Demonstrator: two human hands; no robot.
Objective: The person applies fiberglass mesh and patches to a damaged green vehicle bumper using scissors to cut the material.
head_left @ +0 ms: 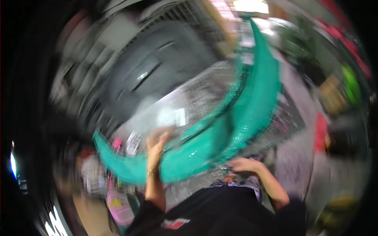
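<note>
A long, glossy teal panel (197, 157) with a dark line along its far side stretches from the left, past my front, to the far right. Its kind is not clear. My left hand (158, 139) is raised over the panel's far edge, its fingers smeared by motion, so I cannot tell whether they grip it. Close to the near edge, my right hand (245, 165) has its fingers curled around a thin metal tool (221, 166) that points left. Blur hides the tool's exact kind.
A large dark grey rounded shape (157, 70) lies beyond the panel. Grey floor (293, 165) runs along the right, with a cardboard-coloured box (334, 94), a bright green thing (350, 84) and a red thing (320, 133). A pink thing (120, 208) is at lower left.
</note>
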